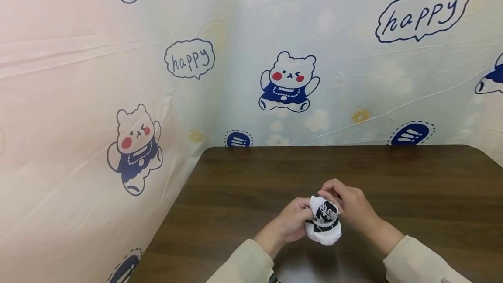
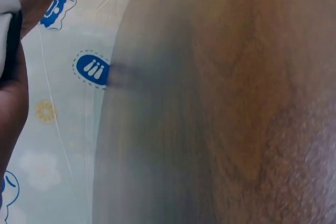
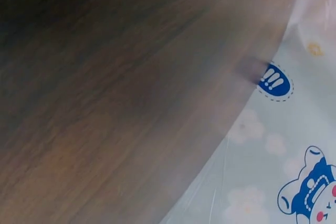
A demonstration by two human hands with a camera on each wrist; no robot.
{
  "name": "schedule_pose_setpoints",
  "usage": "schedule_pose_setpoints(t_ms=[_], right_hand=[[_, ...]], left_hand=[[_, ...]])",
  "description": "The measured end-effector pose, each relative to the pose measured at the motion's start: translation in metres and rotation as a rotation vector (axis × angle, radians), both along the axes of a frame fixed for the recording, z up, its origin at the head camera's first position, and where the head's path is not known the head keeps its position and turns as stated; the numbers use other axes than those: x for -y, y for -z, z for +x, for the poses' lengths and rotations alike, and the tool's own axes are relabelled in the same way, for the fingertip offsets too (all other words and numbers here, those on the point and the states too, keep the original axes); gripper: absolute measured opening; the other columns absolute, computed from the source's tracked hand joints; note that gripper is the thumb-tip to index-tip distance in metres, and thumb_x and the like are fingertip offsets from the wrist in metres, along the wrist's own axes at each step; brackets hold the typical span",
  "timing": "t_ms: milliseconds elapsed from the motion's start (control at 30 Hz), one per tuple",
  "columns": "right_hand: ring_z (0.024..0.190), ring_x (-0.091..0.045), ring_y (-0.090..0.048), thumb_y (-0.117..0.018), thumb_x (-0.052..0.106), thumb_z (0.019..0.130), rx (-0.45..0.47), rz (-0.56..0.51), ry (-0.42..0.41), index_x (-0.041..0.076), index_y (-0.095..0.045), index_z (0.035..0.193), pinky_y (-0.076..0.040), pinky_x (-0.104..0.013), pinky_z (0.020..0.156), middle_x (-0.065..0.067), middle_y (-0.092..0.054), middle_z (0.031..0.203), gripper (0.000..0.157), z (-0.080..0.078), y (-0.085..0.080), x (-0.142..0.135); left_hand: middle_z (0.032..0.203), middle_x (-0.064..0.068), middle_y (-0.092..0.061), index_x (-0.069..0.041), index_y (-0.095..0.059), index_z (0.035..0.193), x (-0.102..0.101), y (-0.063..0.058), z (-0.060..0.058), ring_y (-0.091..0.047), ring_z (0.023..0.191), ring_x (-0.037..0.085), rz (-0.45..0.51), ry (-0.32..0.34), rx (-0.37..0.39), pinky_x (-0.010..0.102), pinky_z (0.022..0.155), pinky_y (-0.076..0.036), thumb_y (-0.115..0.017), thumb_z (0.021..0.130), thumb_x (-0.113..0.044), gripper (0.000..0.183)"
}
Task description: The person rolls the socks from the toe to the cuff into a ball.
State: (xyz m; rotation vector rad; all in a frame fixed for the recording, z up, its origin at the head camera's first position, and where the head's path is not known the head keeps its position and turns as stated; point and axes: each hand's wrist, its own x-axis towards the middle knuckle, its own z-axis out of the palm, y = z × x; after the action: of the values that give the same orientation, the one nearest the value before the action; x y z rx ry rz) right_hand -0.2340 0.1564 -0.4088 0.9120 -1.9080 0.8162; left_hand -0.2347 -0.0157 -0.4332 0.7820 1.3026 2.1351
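A small bundle of white and black socks (image 1: 328, 235), folded together with loose threads showing on the dark patch, is held up over the table. My left hand (image 1: 292, 221) grips its left side, the thumb lying against the fabric. At the upper right edge the bent fingers of my right hand (image 1: 351, 202) pinch the cloth. In the left wrist view, part of the socks (image 2: 7, 24) shows at the left border beside a piece of the left hand (image 2: 11, 116). Neither hand nor socks appear in the right wrist view.
Beneath the hands lies a dark brown wooden table (image 1: 251, 182) with rounded far corners. A pale printed curtain (image 1: 338, 86) with cartoon bears hangs right behind the far edge, and another stretch of it runs along the left side.
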Motion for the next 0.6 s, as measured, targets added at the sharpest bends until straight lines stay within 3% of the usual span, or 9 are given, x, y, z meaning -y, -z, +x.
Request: schedule_pose_setpoints(t_ms=[200,300,467,500,600], right_hand=[[0.059,-0.002,-0.053,-0.043,0.04,0.099,0.068,-0.062,0.044,0.011,-0.057,0.09,-0.044,-0.017,0.053,0.008,-0.06,0.072,0.034,0.004,0.0,0.002],[0.057,-0.002,-0.05,-0.045,0.04,0.098,0.116,-0.108,0.06,0.011,-0.058,0.09,-0.042,-0.017,0.051,0.009,-0.057,0.069,0.033,0.006,0.001,0.003],[0.058,-0.002,-0.049,-0.058,0.024,0.095,0.191,-0.184,0.066,0.008,-0.058,0.088,-0.04,-0.016,0.052,0.01,-0.055,0.068,0.018,0.008,0.003,0.006],[0.058,-0.002,-0.049,-0.06,0.02,0.094,0.203,-0.193,0.073,0.008,-0.058,0.088,-0.04,-0.016,0.052,0.01,-0.055,0.068,0.014,0.008,0.004,0.007],[0.059,-0.002,-0.049,-0.065,0.01,0.089,0.229,-0.204,0.096,0.009,-0.058,0.088,-0.04,-0.017,0.053,0.01,-0.056,0.067,0.007,0.01,0.003,0.009]], left_hand=[[0.096,-0.003,-0.06,-0.018,-0.061,0.097,-0.003,-0.003,0.001,-0.058,0.088,0.009,0.029,-0.045,0.01,0.024,0.075,-0.048,-0.041,0.078,0.007,0.038],[0.097,0.0,-0.057,-0.015,-0.05,0.103,-0.005,-0.005,0.002,-0.057,0.088,0.01,0.024,-0.099,0.038,0.025,0.075,-0.048,-0.041,0.077,0.008,0.035],[0.094,0.003,-0.052,-0.011,-0.045,0.097,-0.01,-0.008,0.004,-0.054,0.086,0.012,0.029,-0.278,0.107,0.024,0.071,-0.047,-0.044,0.076,0.013,0.031],[0.093,0.003,-0.051,-0.005,-0.045,0.095,-0.011,-0.009,0.004,-0.053,0.086,0.012,0.033,-0.321,0.114,0.023,0.071,-0.046,-0.045,0.077,0.014,0.026],[0.091,0.003,-0.051,0.006,-0.046,0.092,-0.014,-0.009,0.005,-0.051,0.085,0.013,-0.021,-0.471,0.053,0.022,0.07,-0.044,-0.052,0.076,0.015,0.019]])
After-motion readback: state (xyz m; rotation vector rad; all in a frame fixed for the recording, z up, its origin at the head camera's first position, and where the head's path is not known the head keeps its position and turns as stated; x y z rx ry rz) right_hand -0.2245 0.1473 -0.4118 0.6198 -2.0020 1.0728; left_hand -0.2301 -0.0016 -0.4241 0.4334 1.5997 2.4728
